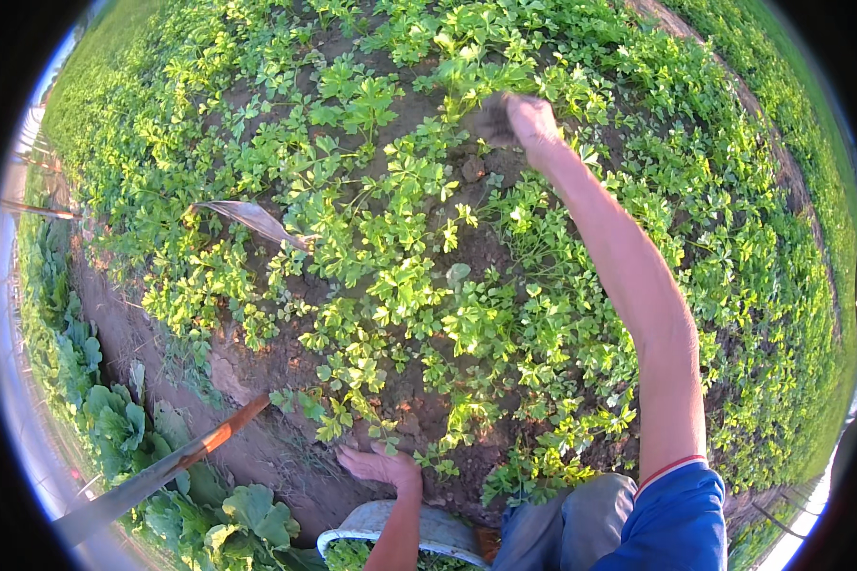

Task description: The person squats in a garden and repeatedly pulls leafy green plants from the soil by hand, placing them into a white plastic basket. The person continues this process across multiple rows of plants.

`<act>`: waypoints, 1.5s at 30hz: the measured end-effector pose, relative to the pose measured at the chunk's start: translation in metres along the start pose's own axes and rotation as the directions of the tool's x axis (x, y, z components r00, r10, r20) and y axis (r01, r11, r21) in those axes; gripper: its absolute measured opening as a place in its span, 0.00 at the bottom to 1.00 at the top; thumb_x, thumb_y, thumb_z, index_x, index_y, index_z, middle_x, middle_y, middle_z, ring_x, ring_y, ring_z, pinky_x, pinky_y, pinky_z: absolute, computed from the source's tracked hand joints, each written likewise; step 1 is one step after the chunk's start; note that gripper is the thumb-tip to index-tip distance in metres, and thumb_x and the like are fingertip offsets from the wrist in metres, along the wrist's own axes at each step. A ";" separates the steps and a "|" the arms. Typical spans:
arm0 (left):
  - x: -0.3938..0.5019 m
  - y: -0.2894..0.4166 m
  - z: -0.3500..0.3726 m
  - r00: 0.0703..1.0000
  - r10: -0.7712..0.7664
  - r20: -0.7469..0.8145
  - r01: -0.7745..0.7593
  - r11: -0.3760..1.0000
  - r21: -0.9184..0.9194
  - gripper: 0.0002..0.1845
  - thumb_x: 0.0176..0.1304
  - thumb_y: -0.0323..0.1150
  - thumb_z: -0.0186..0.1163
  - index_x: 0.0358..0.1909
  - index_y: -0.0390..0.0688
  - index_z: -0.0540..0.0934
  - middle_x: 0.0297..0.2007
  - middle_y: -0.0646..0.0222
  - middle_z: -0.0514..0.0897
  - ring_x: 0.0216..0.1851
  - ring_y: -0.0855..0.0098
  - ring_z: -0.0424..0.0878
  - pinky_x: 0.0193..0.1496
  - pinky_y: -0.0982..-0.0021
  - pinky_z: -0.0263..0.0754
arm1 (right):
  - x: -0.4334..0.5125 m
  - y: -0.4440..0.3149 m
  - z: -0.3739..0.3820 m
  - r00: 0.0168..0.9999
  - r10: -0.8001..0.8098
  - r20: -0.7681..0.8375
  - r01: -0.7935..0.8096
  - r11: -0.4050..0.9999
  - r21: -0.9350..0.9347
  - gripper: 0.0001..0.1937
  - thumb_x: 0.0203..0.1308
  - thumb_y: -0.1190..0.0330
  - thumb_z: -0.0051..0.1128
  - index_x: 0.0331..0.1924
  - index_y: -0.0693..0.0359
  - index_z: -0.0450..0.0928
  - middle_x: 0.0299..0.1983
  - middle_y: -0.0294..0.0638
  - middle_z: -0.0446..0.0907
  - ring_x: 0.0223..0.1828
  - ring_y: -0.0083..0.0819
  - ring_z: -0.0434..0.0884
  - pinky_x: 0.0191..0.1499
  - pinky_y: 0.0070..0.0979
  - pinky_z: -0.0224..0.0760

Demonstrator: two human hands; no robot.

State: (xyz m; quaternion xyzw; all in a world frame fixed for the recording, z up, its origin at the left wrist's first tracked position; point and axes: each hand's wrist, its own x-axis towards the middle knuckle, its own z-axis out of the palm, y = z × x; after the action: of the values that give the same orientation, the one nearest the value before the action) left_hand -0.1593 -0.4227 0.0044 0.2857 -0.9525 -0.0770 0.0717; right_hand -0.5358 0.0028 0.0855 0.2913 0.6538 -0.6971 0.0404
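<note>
My right hand (525,121) reaches far out over the bed of leafy green seedlings (414,171), at the upper middle of the view. Its fingers are blurred and dark, close to the leaves and the soil, and whether they grip anything cannot be made out. Low in the view, my left hand (380,464) rests palm up by the bed's near edge, fingers spread, beside some leaves, with nothing seen in it. Under my left forearm stands a pale tub (435,524) with green leaves inside.
A rusty metal bar (207,439) slants in from the lower left. Larger broad-leaved plants (118,421) grow beyond a strip of bare soil (125,328) on the left. A dry, curled leaf (253,220) lies on the seedlings. My bent knee (596,507) is beside the tub.
</note>
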 end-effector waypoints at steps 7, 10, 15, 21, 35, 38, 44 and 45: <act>-0.001 0.007 -0.003 0.997 0.080 0.000 -0.080 0.996 -0.047 0.41 0.70 0.58 0.37 0.71 0.32 0.53 0.68 0.39 0.54 0.70 0.44 0.52 0.69 0.48 0.46 | 0.072 0.045 0.038 0.937 -0.035 -0.348 -0.225 0.702 -0.676 0.22 0.47 0.56 0.64 0.45 0.60 0.83 0.47 0.47 0.84 0.51 0.44 0.82 0.53 0.36 0.76; -0.001 0.010 -0.003 0.996 0.085 0.011 -0.085 0.995 -0.054 0.42 0.70 0.58 0.36 0.70 0.30 0.53 0.67 0.39 0.55 0.69 0.44 0.52 0.69 0.47 0.45 | 0.082 0.053 0.053 0.910 -0.157 -0.383 -0.204 0.635 -0.745 0.24 0.48 0.56 0.63 0.48 0.61 0.81 0.49 0.49 0.82 0.53 0.43 0.81 0.55 0.36 0.74; 0.001 0.013 -0.014 0.994 0.094 0.063 -0.089 0.993 -0.073 0.41 0.69 0.54 0.39 0.69 0.28 0.50 0.67 0.36 0.52 0.67 0.39 0.51 0.67 0.43 0.44 | 0.096 0.056 0.055 0.969 -0.180 -0.171 -0.083 0.413 -0.907 0.22 0.54 0.54 0.61 0.47 0.62 0.81 0.49 0.54 0.81 0.52 0.47 0.81 0.53 0.39 0.74; 0.001 0.006 -0.014 0.992 0.081 0.094 -0.073 0.994 -0.086 0.40 0.69 0.53 0.40 0.69 0.29 0.49 0.68 0.36 0.50 0.68 0.40 0.50 0.68 0.44 0.43 | 0.087 0.073 0.067 0.920 -0.389 -0.043 0.074 0.281 -0.957 0.12 0.52 0.67 0.54 0.37 0.63 0.83 0.37 0.56 0.83 0.42 0.51 0.84 0.46 0.41 0.77; 0.002 0.011 -0.008 0.994 0.099 0.044 -0.095 0.991 -0.093 0.43 0.69 0.58 0.37 0.70 0.28 0.52 0.68 0.38 0.54 0.68 0.43 0.52 0.68 0.47 0.44 | 0.105 0.058 0.062 0.893 -0.077 -0.444 -0.334 0.549 -0.766 0.17 0.52 0.59 0.65 0.38 0.64 0.84 0.42 0.49 0.85 0.43 0.38 0.86 0.46 0.34 0.80; 0.000 0.011 -0.010 0.995 0.086 0.048 -0.082 0.993 -0.083 0.42 0.69 0.57 0.38 0.70 0.28 0.51 0.67 0.38 0.53 0.68 0.42 0.52 0.68 0.46 0.44 | 0.110 0.046 0.065 0.929 -0.004 -0.370 -0.313 0.525 -0.792 0.17 0.53 0.63 0.62 0.46 0.62 0.83 0.49 0.47 0.83 0.51 0.40 0.83 0.51 0.34 0.76; 0.001 0.006 -0.006 0.995 0.090 0.049 -0.085 0.991 -0.102 0.39 0.69 0.53 0.41 0.69 0.29 0.52 0.67 0.37 0.52 0.67 0.40 0.51 0.67 0.44 0.45 | 0.108 0.050 0.079 0.908 -0.034 -0.417 -0.341 0.519 -0.784 0.21 0.53 0.57 0.58 0.47 0.61 0.83 0.49 0.47 0.83 0.53 0.40 0.82 0.53 0.36 0.73; 0.000 0.006 -0.006 0.994 0.090 0.056 -0.085 0.992 -0.098 0.39 0.68 0.53 0.41 0.69 0.30 0.52 0.67 0.37 0.52 0.67 0.40 0.52 0.67 0.44 0.45 | 0.102 0.057 0.076 0.898 -0.068 -0.435 -0.334 0.538 -0.774 0.20 0.53 0.58 0.57 0.46 0.61 0.83 0.49 0.48 0.83 0.52 0.41 0.82 0.53 0.36 0.73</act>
State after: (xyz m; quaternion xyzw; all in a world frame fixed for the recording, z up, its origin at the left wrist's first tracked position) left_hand -0.1611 -0.4188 0.0112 0.2375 -0.9611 -0.1279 0.0600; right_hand -0.6221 -0.0429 -0.0137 0.4276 0.8727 -0.2184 0.0885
